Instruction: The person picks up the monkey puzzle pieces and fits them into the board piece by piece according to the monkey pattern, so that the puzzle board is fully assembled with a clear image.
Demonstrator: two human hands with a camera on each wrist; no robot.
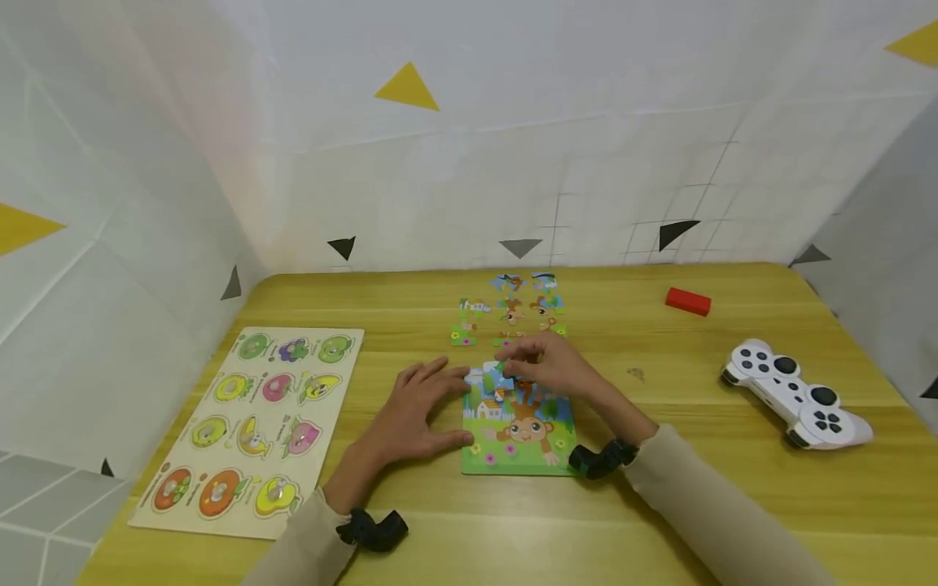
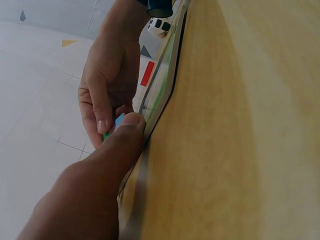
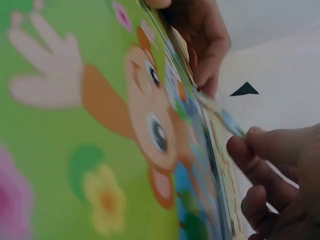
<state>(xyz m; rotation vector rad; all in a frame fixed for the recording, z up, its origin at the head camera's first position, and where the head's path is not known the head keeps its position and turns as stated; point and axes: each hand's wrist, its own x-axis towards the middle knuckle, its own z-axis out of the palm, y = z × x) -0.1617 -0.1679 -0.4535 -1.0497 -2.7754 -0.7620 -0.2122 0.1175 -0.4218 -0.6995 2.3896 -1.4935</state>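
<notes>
1. Fingers and thumb of your right hand (image 1: 550, 365) are closed in a pinch on a small blue-and-green jigsaw piece (image 1: 497, 377), its edge caught between the tips.
2. You have that piece over the upper left corner area of a square, flat puzzle board (image 1: 513, 462) printed with a brown monkey on green grass; you cannot tell whether it touches the surface beneath.
3. Your left hand (image 1: 416, 415) holds nothing in its grasp: its fingers are spread, the thumb against the board's left edge and the fingertips near its upper left corner.
4. Beyond the board's far edge lie loose picture pieces (image 1: 513, 313) in rows, the last row close to the back edge of the yellowish wood-grain table (image 1: 440, 529). Your right hand comes just in front of the nearest row.
5. On your left, a pale board with colourful fruit shapes (image 1: 220, 457) lies slanted, its near right corner by your left sleeve (image 1: 308, 545); a strip of bare wood separates it from the puzzle board.
6. On your right, bare wood runs from your forearm to a white game controller (image 1: 795, 395), with a red rectangular block (image 1: 688, 301) farther back, well apart from the pieces.
7. Between the puzzle board's near edge and your side, the wood lies open.
</notes>
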